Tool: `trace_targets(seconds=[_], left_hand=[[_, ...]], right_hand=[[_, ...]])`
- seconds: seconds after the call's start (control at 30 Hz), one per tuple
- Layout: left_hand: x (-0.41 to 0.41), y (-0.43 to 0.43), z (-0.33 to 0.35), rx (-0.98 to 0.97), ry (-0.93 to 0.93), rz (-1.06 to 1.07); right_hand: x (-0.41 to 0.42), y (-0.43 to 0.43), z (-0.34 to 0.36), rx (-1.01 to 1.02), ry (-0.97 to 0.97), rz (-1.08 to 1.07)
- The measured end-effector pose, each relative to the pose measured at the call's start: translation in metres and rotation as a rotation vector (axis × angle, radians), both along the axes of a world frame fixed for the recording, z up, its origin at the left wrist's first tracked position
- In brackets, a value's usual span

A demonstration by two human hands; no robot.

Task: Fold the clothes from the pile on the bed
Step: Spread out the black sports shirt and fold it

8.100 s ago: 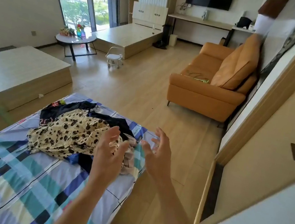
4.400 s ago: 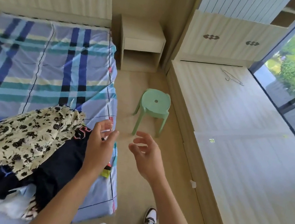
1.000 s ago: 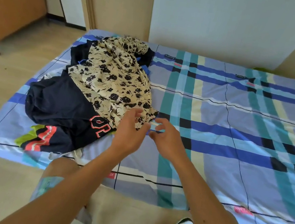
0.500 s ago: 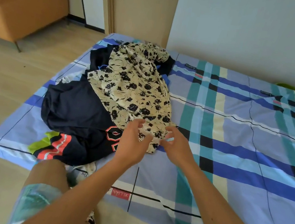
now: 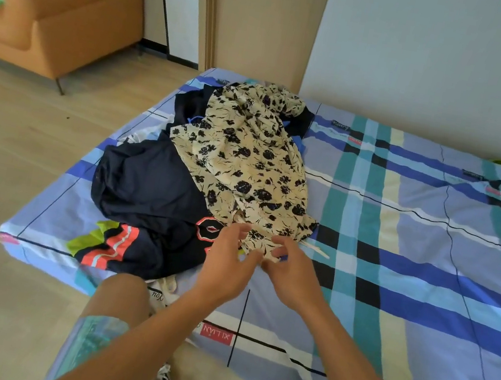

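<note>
1. A person stands at the near edge of a bed (image 5: 425, 285) covered in a blue, teal and cream plaid sheet, both bare arms reaching forward over it.
2. The pile (image 5: 190, 106) of clothes lies on the bed's left end, towards the far corner.
3. On top is a cream floral garment (image 5: 247, 162) with dark flowers, draped from the far edge down towards the person. Its near hem ends right at the two hands.
4. The right hand (image 5: 291, 276) is at the hem's near right corner, fingers curled over the cream fabric and pinching it.
5. The left hand (image 5: 227, 262) is just beside it, to the left, with fingers half bent and its tips at the hem. Blur hides whether it has hold of the cloth.
6. A navy garment (image 5: 150, 186) with orange lettering and orange, white and lime stripes lies under and to the left of the floral one, beside the left hand.
7. A thin cream tie (image 5: 315, 250) trails on the sheet just beyond the right hand.
8. An orange sofa (image 5: 57, 8) stands on the wood floor (image 5: 17, 150), well apart from the bed.
</note>
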State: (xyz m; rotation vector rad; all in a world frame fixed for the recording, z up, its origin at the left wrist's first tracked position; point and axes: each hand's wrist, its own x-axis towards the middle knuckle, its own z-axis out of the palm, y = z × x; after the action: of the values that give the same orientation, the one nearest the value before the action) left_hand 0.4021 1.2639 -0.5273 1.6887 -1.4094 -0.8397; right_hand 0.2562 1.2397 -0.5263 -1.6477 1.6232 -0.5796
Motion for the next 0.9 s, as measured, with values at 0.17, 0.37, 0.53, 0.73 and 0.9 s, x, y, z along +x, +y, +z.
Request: trace_targets(seconds=[0.17, 0.37, 0.53, 0.73, 0.9], left_hand=[[-0.015, 0.000, -0.010, 0.024, -0.082, -0.039], [-0.031, -0.034, -0.001, 0.014, -0.146, -0.059], [-0.039, -0.057, -0.002, 0.005, -0.160, -0.076], [-0.036, -0.063, -0.020, 0.036, -0.138, -0.100], [-0.003, -0.069, -0.059, 0.148, -0.146, -0.074]], right_hand=[[-0.015, 0.002, -0.013, 0.022, -0.029, -0.008], [-0.026, -0.019, -0.001, -0.008, -0.023, 0.006], [-0.039, -0.033, 0.008, -0.024, -0.024, -0.001], [-0.053, -0.041, -0.008, 0.026, -0.008, -0.032], [-0.038, -0.044, -0.042, 0.109, -0.012, -0.032]])
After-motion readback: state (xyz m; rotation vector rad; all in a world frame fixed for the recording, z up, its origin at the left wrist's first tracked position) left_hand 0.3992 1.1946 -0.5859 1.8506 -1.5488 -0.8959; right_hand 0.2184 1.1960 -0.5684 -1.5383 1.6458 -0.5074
